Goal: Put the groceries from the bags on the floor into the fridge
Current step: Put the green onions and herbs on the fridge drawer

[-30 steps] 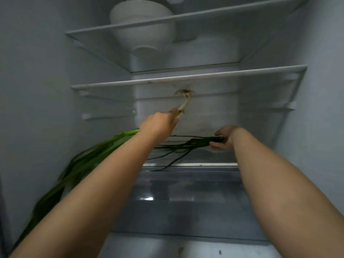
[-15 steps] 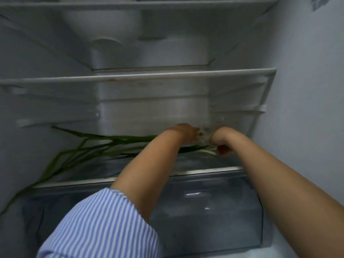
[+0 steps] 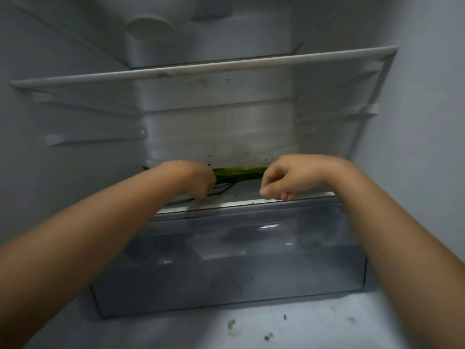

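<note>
Green onions are lying across the glass shelf right above the crisper drawer, roughly center of the frame, tucked toward the back wall of the fridge. It's one bunch; I can't count the stalks.

Left hand is curled down over the left end of the bunch, fingers look closed on the dark leaf ends, though it's blurry enough that I wouldn't swear to a firm grip. Right hand is at the right end, loosely curled with fingertips pointing down near the shelf's front edge. It's not holding anything as far as I can see.

Looks like the placing step for this item, pretty much done. Next move I'd guess is letting go, making sure no leaves hang over the front edge, then going back to the bags for more.

Count: two hands, one bunch, one drawer, one more shelf above, and a pale round thing in the upper middle, too blurry to name.
</note>
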A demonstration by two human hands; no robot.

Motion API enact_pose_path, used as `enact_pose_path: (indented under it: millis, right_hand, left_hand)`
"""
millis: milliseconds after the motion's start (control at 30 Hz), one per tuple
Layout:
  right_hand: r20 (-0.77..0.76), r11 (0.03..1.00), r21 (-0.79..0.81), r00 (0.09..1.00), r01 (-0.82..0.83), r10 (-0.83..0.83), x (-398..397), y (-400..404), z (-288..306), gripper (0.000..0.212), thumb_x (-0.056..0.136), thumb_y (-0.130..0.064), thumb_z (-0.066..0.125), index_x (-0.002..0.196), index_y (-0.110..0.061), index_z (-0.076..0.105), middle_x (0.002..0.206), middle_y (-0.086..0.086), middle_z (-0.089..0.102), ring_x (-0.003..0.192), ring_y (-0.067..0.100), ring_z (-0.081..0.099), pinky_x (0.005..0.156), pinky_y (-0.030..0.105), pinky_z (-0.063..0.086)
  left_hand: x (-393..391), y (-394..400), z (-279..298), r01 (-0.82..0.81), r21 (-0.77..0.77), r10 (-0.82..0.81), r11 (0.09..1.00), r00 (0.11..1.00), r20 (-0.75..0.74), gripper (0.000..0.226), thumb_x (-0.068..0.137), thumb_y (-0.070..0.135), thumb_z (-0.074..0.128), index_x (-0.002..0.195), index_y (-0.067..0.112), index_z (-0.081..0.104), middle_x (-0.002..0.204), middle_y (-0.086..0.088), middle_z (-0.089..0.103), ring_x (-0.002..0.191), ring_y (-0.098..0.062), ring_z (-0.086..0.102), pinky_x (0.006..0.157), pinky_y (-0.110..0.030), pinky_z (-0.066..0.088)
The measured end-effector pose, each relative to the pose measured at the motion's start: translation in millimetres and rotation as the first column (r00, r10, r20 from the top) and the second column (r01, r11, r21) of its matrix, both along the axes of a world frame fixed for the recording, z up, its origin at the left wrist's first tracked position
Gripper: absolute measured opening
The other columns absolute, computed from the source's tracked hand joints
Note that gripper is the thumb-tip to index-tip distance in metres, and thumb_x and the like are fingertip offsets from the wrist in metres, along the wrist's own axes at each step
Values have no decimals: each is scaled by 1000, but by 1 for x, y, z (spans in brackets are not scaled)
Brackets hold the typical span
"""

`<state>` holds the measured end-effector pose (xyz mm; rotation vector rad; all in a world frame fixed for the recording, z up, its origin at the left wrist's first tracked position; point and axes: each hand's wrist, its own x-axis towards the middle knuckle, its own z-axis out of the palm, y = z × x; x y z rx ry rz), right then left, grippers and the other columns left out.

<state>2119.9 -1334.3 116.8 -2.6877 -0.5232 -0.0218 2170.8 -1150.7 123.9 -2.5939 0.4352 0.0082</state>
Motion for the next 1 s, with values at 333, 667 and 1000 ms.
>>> enact_pose_path:
  millis: [333,667,1000]
  right_hand:
    - [547,983,-77,831,166,-98,-24,12,-65,49,80,-53,52,105,-13,64,89,-2,41,99,23,50,84,30,40]
    - [706,960,-61,691,274,-152,-89,26,-75,51,78,-46,64,111,-9,54,116,10,50,111,27,44,94,35,33]
    - [686,968,-109,721,227,-92,-190,22,-74,49,82,-44,60,113,-7,50,118,11,50,112,28,44,94,35,36]
  left_hand:
    - [15,52,-20,83,-150,-54,985,981,187,41,96,12,45,136,19,47,130,-14,48,114,-31,54,96,-35,44]
    - [-83,64,-31,269,-496,-66,826,919,389,31,94,23,53,115,3,65,115,-21,60,107,-35,57,86,-34,45]
    - [-244,61,-78,262,-622,172,738,818,549,53,92,39,36,99,-2,68,104,-25,67,101,-37,62,80,-38,46]
